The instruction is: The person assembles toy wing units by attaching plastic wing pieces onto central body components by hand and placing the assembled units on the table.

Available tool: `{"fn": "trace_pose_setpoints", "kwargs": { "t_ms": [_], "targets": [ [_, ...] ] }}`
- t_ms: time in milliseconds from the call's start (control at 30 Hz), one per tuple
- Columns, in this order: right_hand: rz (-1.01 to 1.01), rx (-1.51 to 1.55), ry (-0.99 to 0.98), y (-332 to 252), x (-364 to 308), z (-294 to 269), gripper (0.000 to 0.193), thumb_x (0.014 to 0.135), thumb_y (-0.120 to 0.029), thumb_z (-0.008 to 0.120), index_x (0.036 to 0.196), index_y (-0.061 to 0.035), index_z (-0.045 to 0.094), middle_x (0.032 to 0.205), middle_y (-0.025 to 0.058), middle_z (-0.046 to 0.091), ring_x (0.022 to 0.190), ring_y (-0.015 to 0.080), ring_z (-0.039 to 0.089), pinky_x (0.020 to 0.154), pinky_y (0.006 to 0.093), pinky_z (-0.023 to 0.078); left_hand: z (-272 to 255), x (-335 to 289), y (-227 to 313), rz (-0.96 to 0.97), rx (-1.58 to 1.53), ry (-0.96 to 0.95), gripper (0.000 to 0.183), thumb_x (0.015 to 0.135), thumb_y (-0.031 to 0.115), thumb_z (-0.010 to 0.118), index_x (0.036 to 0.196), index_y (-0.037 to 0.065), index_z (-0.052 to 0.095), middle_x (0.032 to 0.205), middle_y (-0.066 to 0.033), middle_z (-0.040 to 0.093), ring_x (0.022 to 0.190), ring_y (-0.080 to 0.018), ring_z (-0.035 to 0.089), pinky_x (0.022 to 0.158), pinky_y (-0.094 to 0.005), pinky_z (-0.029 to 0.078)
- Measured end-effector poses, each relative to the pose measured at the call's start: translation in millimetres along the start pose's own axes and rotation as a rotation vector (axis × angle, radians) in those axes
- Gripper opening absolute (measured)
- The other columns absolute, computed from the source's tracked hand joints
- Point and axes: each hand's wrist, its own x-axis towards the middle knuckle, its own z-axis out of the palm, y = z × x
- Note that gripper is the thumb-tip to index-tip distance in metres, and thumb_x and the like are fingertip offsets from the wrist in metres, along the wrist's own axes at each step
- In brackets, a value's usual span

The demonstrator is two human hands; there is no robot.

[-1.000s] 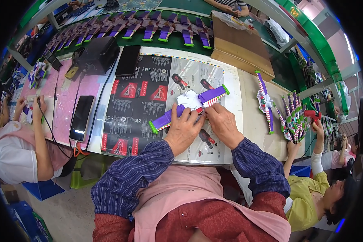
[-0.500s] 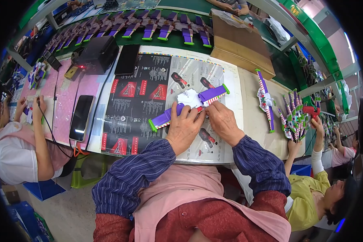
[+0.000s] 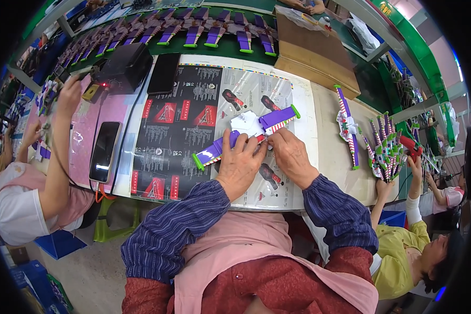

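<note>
A toy wing assembly [image 3: 277, 118] lies on the printed sheet in front of me. It has purple wings, bright green tips, red-and-white striped edges and a white middle. My left hand [image 3: 239, 166] is closed over the left wing and the near side of the middle, holding it down. At the near edge of the middle, beside a small red part, the fingers of my right hand [image 3: 294, 158] are pinched together. What they grip, if anything, is hidden by the fingertips.
A black phone [image 3: 164, 74] and a white-edged phone [image 3: 105, 152] lie left, near a black box [image 3: 124, 67] with a red light. A cardboard box [image 3: 314, 49] stands back right. Another wing assembly [image 3: 346, 125] lies right. Co-workers sit on both sides; rows of wings [image 3: 193, 35] line the back.
My hands and the wing assembly stay almost in place, with slight finger movement on the right. The co-worker at left has raised a hand toward the black box.
</note>
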Motion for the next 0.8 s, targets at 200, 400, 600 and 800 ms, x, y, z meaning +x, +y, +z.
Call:
{"fn": "trace_pose_setpoints", "kwargs": {
  "t_ms": [200,400,600,800],
  "targets": [
    [0.035,0.024,-0.005,-1.7,0.2,0.1,0.019,0.085,0.006,0.066,0.103,-0.0001,0.068,0.099,0.0169,0.064,0.093,0.0353,0.069,0.078,0.0437,0.059,0.8,-0.9,-0.1,-0.003,0.003,-0.002,0.042,0.094,0.015,0.062,0.134,0.008,0.07,0.118,-0.0074,0.06,0.123,-0.0283,0.054,0.121,-0.0698,0.026],
    [0.057,0.032,-0.013,-4.0,-0.3,-0.1,0.02,0.085,0.006,0.065,0.104,0.0001,0.067,0.1,0.0172,0.064,0.094,0.0357,0.069,0.078,0.0441,0.059,-1.1,2.2,1.8,-0.038,-0.029,-0.01,0.042,0.093,0.015,0.063,0.134,0.01,0.071,0.118,-0.007,0.06,0.124,-0.0283,0.054,0.121,-0.0689,0.027],
    [0.033,0.025,-0.022,-4.1,-0.1,-2.0,0.022,0.086,0.007,0.063,0.107,0.001,0.065,0.101,0.018,0.063,0.095,0.0362,0.069,0.078,0.0442,0.059,0.2,-0.6,-1.4,-0.001,-0.002,-0.01,0.042,0.093,0.015,0.063,0.134,0.009,0.071,0.119,-0.0073,0.06,0.123,-0.0288,0.054,0.121,-0.0685,0.027],
    [0.053,0.02,-0.032,-2.9,1.9,-2.2,0.02,0.086,0.007,0.063,0.105,0.001,0.065,0.1,0.0177,0.062,0.093,0.0361,0.069,0.077,0.0444,0.059,-0.4,0.3,-1.4,0.004,0.012,-0.02,0.043,0.093,0.015,0.063,0.135,0.009,0.07,0.119,-0.0074,0.059,0.124,-0.0287,0.053,0.12,-0.0693,0.027]
  ]
}}
